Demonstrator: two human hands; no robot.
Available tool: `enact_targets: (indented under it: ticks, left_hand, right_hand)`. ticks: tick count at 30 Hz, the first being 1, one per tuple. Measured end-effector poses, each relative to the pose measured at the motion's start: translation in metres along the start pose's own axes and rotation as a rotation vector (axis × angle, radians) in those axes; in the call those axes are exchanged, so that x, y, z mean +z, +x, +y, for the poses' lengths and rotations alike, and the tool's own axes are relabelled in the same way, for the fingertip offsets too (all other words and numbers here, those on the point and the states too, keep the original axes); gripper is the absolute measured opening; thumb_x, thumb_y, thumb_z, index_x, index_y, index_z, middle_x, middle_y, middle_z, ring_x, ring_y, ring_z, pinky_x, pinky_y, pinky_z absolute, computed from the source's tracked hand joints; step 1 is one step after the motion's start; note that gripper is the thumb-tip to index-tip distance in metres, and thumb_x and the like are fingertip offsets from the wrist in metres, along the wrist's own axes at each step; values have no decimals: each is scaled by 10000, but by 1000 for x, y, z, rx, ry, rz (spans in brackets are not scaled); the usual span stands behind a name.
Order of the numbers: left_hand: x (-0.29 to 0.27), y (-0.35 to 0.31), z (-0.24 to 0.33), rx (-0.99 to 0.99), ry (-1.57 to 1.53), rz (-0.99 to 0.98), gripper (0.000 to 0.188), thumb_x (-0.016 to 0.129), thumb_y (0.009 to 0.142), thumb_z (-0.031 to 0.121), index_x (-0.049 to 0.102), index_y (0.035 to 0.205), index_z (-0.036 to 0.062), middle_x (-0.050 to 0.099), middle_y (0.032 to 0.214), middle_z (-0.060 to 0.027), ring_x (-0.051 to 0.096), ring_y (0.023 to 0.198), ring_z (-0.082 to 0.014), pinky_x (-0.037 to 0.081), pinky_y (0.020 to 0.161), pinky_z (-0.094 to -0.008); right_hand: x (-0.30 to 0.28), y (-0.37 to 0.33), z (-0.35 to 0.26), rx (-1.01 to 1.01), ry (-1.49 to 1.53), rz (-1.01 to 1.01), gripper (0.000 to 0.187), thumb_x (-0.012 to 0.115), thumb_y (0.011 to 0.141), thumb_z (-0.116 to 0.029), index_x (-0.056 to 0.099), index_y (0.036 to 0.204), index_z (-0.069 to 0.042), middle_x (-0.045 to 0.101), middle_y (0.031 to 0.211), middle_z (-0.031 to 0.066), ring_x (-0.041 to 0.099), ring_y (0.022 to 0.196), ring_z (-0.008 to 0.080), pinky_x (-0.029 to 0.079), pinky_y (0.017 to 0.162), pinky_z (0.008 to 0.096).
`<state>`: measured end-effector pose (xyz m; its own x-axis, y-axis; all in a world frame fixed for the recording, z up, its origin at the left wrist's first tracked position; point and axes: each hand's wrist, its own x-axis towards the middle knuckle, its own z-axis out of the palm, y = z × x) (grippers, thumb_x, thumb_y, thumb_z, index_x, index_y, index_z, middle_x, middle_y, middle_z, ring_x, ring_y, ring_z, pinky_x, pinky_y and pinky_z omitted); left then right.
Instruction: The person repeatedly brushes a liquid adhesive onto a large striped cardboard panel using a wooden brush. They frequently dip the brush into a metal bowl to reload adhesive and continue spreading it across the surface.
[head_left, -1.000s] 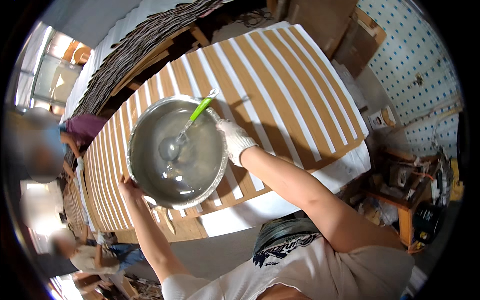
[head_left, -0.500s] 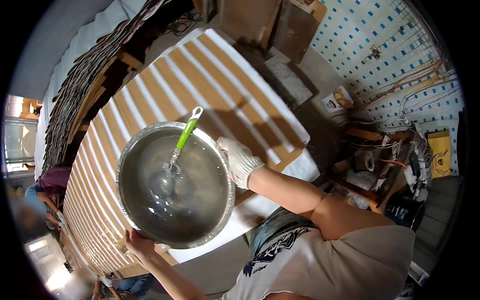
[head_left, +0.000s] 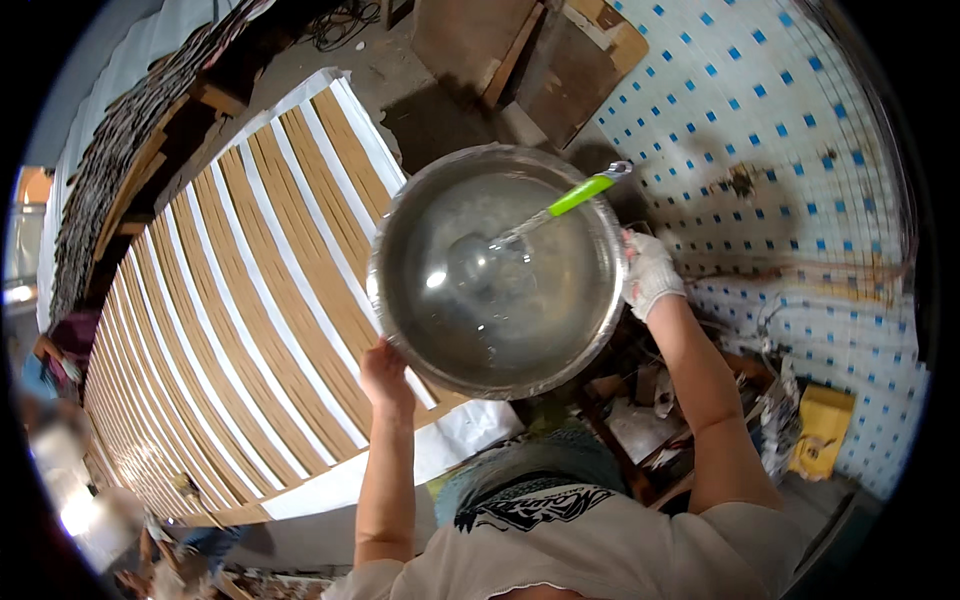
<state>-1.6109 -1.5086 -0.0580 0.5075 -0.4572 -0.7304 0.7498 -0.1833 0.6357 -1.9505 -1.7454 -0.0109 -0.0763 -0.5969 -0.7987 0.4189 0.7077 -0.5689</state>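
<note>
Between my two hands I carry a wide metal basin [head_left: 500,388] holding a cloudy, greyish liquid. A ladle [head_left: 583,193] with a bright green handle leans in it, its bowl under the liquid and its handle end over the far right rim. My left hand [head_left: 385,375], bare, grips the rim at the lower left. On the right side, my right hand [head_left: 648,270] in a white knitted glove holds the rim; the basin hides part of its fingers. Below and left of the basin lies a long table [head_left: 325,455] covered with brown strips on white sheets.
Other people [head_left: 165,555] stand along the table's left end. Stacked layered material [head_left: 100,210] lines the far left. Brown boards [head_left: 470,50] lean at the back, beside a blue-dotted wall [head_left: 740,90]. Clutter [head_left: 640,425] and a yellow bag [head_left: 822,430] lie at right.
The basin has moved right and away from over the striped table, with both hands still on its rim. The ladle's handle now tilts further to the right. My view has turned too.
</note>
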Motion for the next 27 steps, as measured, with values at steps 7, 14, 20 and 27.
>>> enact_targets:
  ticks: [7, 14, 20, 27]
  left_hand:
    - [111, 30, -98, -158, 144, -17, 277, 488, 815, 106, 614, 1054, 48, 630, 984, -48, 574, 957, -184, 415, 938, -340]
    - [153, 82, -166, -309, 182, 233, 676, 602, 676, 130, 442, 1302, -68, 502, 1262, -176, 460, 1156, -293, 341, 1024, -379]
    - [172, 123, -177, -371, 98, 492, 563, 631, 667, 159, 497, 1163, -73, 517, 1148, -167, 472, 1093, -297, 378, 970, -417]
    - [188, 142, -172, -358, 278, 547, 507, 662, 691, 214, 533, 1089, -71, 567, 1123, -181, 516, 1010, -289, 415, 892, -416]
  right_hand:
    - [-24, 157, -78, -219, -327, 144, 293, 566, 933, -281, 641, 1070, -33, 576, 944, 86, 568, 836, 247, 504, 748, 414]
    - [-1, 316, -81, -177, -530, 26, 241, 591, 865, -197, 666, 999, -11, 636, 927, 87, 579, 853, 252, 475, 805, 392]
    - [72, 364, -34, 10, -453, -134, 254, 578, 889, -269, 707, 971, -67, 678, 940, 76, 603, 822, 220, 492, 805, 365]
    - [105, 356, -8, -415, -820, 72, 479, 575, 899, -366, 669, 1107, 55, 700, 1063, 118, 634, 960, 193, 466, 902, 323]
